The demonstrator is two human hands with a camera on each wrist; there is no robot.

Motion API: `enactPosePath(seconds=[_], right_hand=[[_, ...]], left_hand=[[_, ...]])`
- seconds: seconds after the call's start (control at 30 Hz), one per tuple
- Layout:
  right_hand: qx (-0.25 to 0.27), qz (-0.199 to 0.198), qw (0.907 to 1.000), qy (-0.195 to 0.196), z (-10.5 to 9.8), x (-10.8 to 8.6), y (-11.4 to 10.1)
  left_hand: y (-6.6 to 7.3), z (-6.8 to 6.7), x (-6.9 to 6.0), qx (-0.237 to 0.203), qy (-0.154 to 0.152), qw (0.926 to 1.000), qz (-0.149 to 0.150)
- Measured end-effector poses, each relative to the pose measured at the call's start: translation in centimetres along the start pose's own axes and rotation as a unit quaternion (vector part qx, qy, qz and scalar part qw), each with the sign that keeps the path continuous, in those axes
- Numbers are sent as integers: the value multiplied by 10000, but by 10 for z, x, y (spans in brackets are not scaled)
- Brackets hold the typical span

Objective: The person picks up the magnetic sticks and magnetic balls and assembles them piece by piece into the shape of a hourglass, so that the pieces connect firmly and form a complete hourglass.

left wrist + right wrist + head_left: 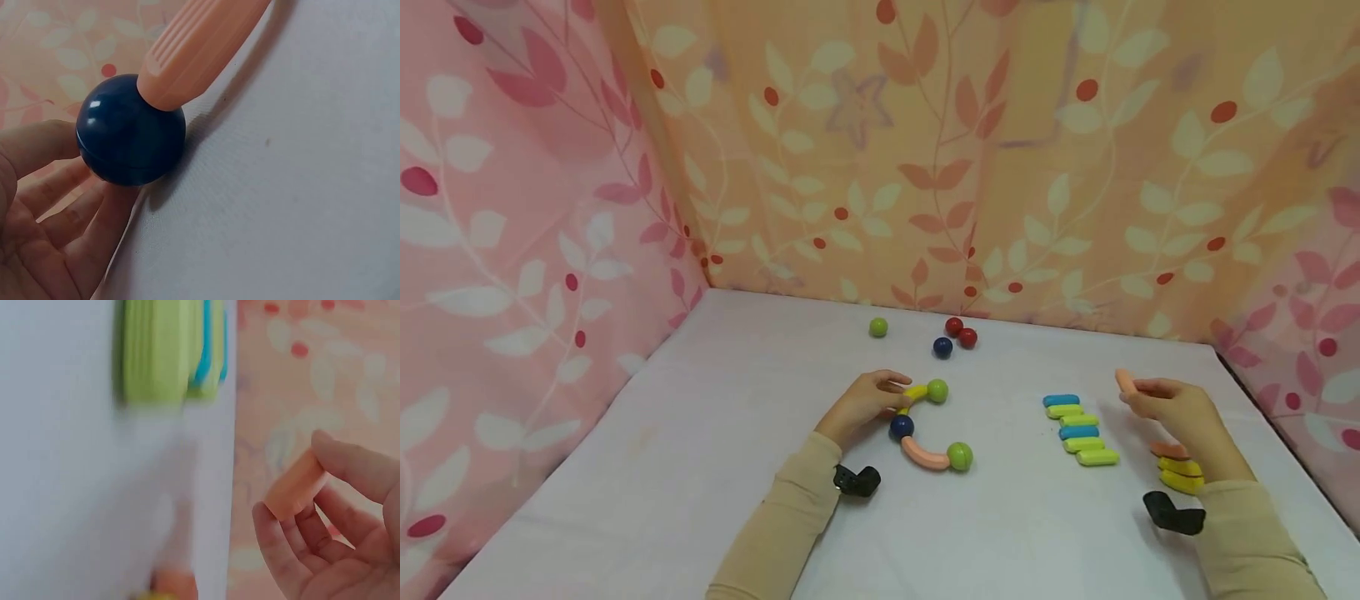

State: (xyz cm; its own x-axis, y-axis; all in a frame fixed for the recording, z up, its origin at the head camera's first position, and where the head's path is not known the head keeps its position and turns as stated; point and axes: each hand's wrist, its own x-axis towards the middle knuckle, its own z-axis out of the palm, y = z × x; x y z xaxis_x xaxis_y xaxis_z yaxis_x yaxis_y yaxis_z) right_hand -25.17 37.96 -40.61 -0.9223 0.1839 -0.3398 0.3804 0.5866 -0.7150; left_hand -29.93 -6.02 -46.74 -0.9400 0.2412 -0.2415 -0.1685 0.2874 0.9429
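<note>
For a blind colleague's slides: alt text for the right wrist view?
A right-hand grip holds a short peach-orange plastic rod by its ends before pinkish floral fabric. At the picture's left, blurred lime-green and blue bars lie on a white cloth; orange and yellow pieces show below.

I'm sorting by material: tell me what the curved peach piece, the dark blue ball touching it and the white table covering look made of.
Curved peach piece: likely moulded plastic, near-matte, from its crisp ridges and soft sheen.
Dark blue ball: probably hard plastic, glossy, given its sharp highlight and thin seam; painted metal isn't ruled out.
White table covering: apparently fabric, matte, with fine ripples.
</note>
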Motion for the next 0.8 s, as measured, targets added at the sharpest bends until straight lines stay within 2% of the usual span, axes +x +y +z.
enactPosePath(seconds=[0.07, 0.23, 0.37, 0.63, 0.8], right_hand=[[324, -71, 9994, 140, 15, -5, -9], [595, -349, 9966, 447, 45, -12, -28], [733, -577, 9953, 247, 65, -14, -44], [545, -1330, 9896, -27, 103, -13, -70], [794, -1352, 9873, -254, 121, -8, -78]], left_hand=[[-1, -1, 0, 66, 16, 10000, 57], [-1, -1, -1, 129, -26, 9999, 99], [0, -2, 0, 128, -45, 9998, 150], [1, -1, -1, 74, -112, 9999, 108], [0, -1, -3, 112, -93, 9998, 156]])
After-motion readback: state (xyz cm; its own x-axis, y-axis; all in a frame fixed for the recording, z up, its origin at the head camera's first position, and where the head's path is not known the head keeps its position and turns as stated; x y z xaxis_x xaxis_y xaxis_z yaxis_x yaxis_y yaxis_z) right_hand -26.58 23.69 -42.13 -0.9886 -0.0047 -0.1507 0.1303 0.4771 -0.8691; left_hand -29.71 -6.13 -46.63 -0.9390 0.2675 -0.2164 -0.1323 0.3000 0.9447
